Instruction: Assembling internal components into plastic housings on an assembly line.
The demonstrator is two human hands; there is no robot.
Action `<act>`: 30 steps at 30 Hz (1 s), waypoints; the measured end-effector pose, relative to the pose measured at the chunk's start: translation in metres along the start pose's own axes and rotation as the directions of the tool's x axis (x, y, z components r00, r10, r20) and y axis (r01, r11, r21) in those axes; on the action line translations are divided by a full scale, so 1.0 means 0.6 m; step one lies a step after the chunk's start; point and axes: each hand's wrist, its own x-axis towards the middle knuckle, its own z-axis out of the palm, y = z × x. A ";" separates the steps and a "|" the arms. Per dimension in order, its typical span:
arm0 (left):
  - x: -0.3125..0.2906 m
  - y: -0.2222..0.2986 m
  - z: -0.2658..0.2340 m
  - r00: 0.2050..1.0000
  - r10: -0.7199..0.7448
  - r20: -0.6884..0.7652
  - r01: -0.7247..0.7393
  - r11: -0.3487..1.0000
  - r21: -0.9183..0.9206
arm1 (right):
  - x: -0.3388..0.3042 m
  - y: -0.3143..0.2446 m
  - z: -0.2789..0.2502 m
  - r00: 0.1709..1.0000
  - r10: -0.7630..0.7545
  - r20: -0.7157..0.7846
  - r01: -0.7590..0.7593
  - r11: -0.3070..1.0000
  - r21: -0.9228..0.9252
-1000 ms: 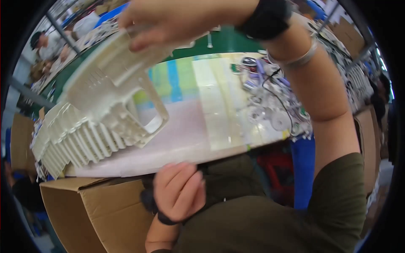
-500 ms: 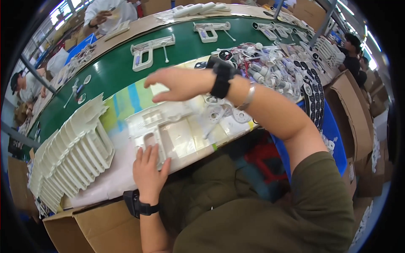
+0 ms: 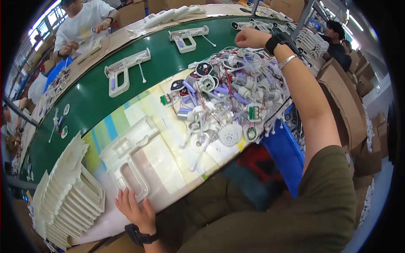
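My left hand is open, its fingers spread and the tips touching the handle end of a white plastic gun-shaped housing half. This shell lies flat on the bench, hollow side up. My right arm is stretched far forward over a heap of wired parts. At its end, my right hand is closed with curled fingers, next to white housings with parts in them on the green belt. Whether anything is inside those fingers is hidden.
A nested stack of white shells stands at the left. Assembled housings lie along the green belt. A blue bin sits below the heap, beside cardboard boxes. A person in white works across the belt.
My right hand has swung from above the shell to the far right, fingers now curled. My left hand stays at the shell's handle. The view has turned, uncovering the heap.
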 end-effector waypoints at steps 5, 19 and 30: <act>-0.019 -0.008 0.010 0.963 -0.269 -0.033 0.248 0.922 -0.299 | 0.077 0.016 0.042 0.997 0.050 0.060 -0.059 0.985 0.160; -0.005 0.014 -0.002 0.972 -0.228 0.048 0.233 0.961 -0.148 | 0.087 0.019 0.091 0.995 0.101 -0.026 -0.095 0.980 0.177; -0.007 0.004 0.008 0.970 -0.244 0.011 0.237 0.929 -0.285 | -0.083 -0.058 -0.087 0.536 0.308 -0.786 0.220 0.848 0.482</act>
